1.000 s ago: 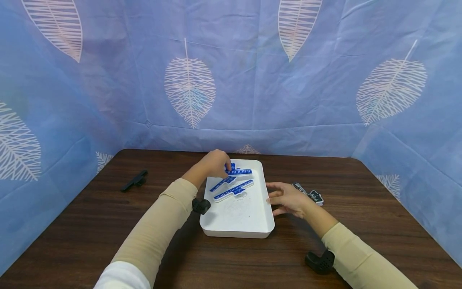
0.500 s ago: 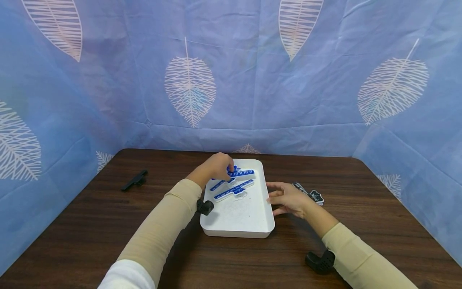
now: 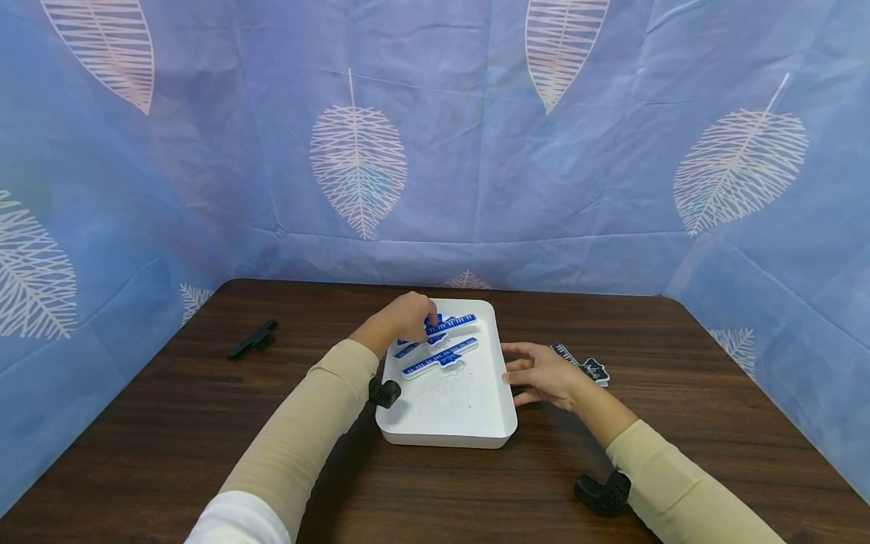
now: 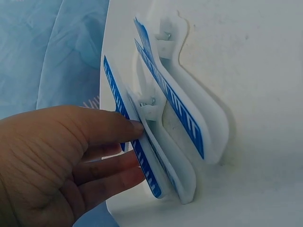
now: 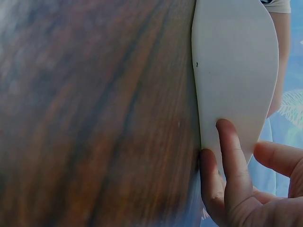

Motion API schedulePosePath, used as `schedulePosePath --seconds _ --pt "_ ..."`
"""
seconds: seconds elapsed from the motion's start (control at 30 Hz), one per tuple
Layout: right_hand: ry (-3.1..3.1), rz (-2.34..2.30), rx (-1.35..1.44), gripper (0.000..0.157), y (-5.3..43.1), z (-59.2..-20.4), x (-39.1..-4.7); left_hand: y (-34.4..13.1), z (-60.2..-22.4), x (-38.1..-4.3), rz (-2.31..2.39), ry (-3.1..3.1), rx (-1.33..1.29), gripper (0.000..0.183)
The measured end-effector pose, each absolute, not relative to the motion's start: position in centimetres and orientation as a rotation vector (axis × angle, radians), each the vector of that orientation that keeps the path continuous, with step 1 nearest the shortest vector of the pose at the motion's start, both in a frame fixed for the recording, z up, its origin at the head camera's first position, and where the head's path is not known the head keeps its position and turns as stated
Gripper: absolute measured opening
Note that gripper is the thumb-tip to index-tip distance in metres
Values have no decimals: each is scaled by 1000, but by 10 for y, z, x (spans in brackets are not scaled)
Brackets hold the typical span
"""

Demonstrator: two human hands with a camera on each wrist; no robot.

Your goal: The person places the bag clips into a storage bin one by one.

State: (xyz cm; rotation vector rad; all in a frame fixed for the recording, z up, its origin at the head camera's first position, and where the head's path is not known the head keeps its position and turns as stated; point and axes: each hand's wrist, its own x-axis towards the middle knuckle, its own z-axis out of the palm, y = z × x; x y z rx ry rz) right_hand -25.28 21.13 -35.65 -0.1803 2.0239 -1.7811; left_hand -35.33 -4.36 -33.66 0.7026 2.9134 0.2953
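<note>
In the head view my left hand is over the far left part of a white tray. It pinches a blue-and-white piano-key clip between thumb and fingers; in the left wrist view this clip stands on edge, close against a second clip. A third similar clip lies nearer me in the tray, slanting. My right hand rests against the tray's right side. In the right wrist view its fairly straight fingertips touch the outer wall, the thumb near the rim.
A black piano-key clip lies on the dark wooden table behind the right hand. Far left on the table is a plain black clip. Blue leaf-print cloth hangs around the table's back and sides.
My left hand has shifted slightly right and nearer, with the pinched clip now tilted up at its right end. The right hand and tray stay put.
</note>
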Motion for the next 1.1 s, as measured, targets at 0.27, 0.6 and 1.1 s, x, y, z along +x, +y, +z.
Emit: schedulePosePath --seconds 0.27,0.6,1.1 --pt "2032 -1775 -179 71 211 -357 -253 -44 -333 -353 277 2931 757 22" --pt "2038 -1776 -172 72 211 -359 -255 -46 -330 -352 241 2932 790 21" --pt "2046 -1770 -175 72 210 -357 -252 -46 -320 -340 286 2946 869 25"
